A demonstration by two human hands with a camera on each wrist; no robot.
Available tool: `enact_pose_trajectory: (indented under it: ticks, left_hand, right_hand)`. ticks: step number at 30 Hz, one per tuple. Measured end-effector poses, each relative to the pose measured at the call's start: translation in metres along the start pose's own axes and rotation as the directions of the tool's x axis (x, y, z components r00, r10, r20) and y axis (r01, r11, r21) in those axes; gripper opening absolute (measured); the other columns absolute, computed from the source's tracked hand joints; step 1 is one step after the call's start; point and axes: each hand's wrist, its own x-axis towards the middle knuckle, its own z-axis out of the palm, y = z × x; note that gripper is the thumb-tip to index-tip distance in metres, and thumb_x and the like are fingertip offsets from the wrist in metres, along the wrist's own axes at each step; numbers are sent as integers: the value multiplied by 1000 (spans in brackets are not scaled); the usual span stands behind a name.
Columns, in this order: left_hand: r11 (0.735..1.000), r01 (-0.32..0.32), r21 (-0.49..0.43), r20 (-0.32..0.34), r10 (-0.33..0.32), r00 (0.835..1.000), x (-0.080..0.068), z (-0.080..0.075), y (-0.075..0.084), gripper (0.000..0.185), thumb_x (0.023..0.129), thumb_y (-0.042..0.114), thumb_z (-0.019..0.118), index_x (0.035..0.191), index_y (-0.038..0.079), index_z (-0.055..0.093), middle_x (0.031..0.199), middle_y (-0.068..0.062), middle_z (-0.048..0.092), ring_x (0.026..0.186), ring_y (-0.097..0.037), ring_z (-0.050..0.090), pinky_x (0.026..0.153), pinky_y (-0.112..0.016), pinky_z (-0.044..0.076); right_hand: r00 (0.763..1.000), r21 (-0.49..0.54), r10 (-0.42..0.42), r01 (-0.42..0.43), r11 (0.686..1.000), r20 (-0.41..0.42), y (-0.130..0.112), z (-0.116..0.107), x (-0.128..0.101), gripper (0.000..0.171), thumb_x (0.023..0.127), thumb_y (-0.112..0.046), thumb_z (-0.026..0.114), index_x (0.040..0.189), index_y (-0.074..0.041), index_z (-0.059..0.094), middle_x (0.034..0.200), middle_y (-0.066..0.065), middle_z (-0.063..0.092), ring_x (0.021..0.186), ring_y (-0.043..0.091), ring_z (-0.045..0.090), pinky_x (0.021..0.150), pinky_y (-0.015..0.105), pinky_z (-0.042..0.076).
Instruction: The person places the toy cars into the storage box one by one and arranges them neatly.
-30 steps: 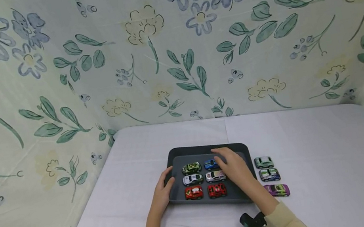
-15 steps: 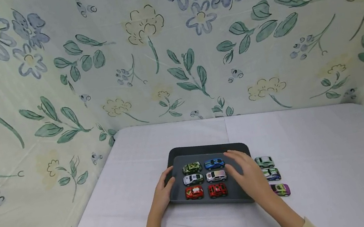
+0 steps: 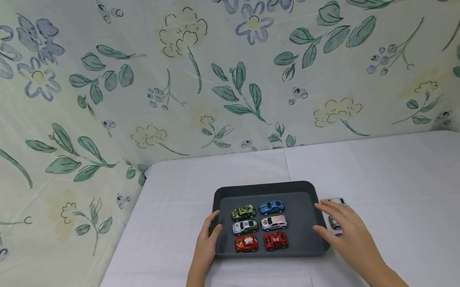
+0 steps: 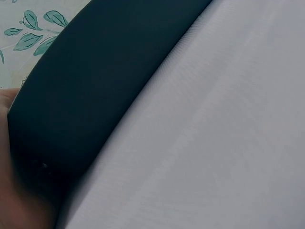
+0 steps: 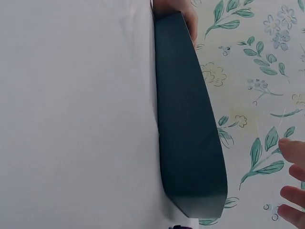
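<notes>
A dark grey tray point(image 3: 307, 247) lies on the white cloth, with toy cars in two columns toward its left. They are a camouflage green car point(image 3: 243, 213), a blue car point(image 3: 271, 207), a white-and-green car point(image 3: 245, 227), a white-and-pink car point(image 3: 274, 223) and two red cars, one left point(image 3: 246, 244) and one right point(image 3: 276, 241). My left hand point(image 3: 203, 247) grips the tray's left rim. At the right rim, my right hand point(image 3: 355, 239) is spread with nothing in it; the right wrist view shows its fingers point(image 5: 293, 191) apart from the tray wall.
Right of the tray, partly behind my right hand, are a pale green car point(image 3: 339, 201) and a white-and-green patterned car point(image 3: 333, 223). A purple car is almost wholly hidden there. Floral fabric point(image 3: 217, 64) hangs behind the table and along its left side.
My right hand has moved right, from over the blue car to the tray's right rim, uncovering the blue car and covering more of the outside cars. The left hand stays at the left rim.
</notes>
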Motion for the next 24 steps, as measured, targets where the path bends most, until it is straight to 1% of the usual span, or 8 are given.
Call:
enact_pose_trajectory:
  ticks: [2,4,9,11,15,17,21,24]
  left_hand:
    - [1000,-3,3,2,3,1000,0,0,0,41,94,29,46,135,26,42,148,-8,30,139,-33,21,110,-57,16]
    - [1000,-3,1,5,3,1000,0,1,0,41,95,29,46,135,25,42,148,-8,30,139,-33,21,110,-57,16]
    - [1000,3,-17,13,-3,1000,0,0,2,41,95,27,47,136,24,41,148,-9,29,139,-33,20,110,-57,16]
    - [1000,13,-21,17,-13,1000,-4,-1,9,42,95,25,46,136,22,41,148,-10,29,139,-34,19,110,-57,16]
    - [1000,26,-5,22,-26,999,-15,-2,31,44,95,24,46,137,16,39,148,-14,28,138,-36,19,110,-57,16]
    - [1000,26,3,22,-26,999,-18,-3,36,44,95,25,46,138,15,39,148,-14,28,138,-36,20,110,-57,17]
    - [1000,23,-6,30,-23,999,-17,-3,33,44,95,23,45,138,16,39,148,-13,28,138,-35,20,110,-57,16]
    - [1000,23,-5,32,-23,999,-17,-2,34,45,95,26,45,138,16,39,148,-13,28,138,-36,19,110,-57,16]
  right_hand:
    - [1000,0,20,-20,1000,5,5,-4,-6,55,67,-14,78,117,-7,59,121,12,56,113,32,50,105,48,30]
    - [1000,-1,24,-24,1000,10,11,-8,-11,56,66,-12,78,118,-7,58,121,12,56,113,33,49,107,49,26]
    - [999,-7,13,-13,1000,32,28,-14,-22,57,65,-11,79,117,-5,58,123,14,53,112,35,47,106,55,25]
    - [999,1,11,-11,1000,39,36,-14,-25,56,65,-11,78,117,-5,58,123,15,52,112,36,46,107,55,23]
    - [999,10,-8,8,1000,40,53,-10,-31,57,63,-11,79,116,-6,58,124,16,52,111,37,46,107,52,25]
    - [999,-5,-33,33,999,41,61,-7,-34,58,62,-12,79,115,-7,59,124,16,53,110,36,46,108,49,25]
    - [993,-34,-110,112,993,35,74,-3,-38,60,58,-14,80,114,-9,60,122,14,54,115,27,45,114,26,18]
    - [990,-39,-131,133,990,52,79,-3,-40,61,57,-14,80,115,-10,60,123,13,54,116,26,45,109,7,10]
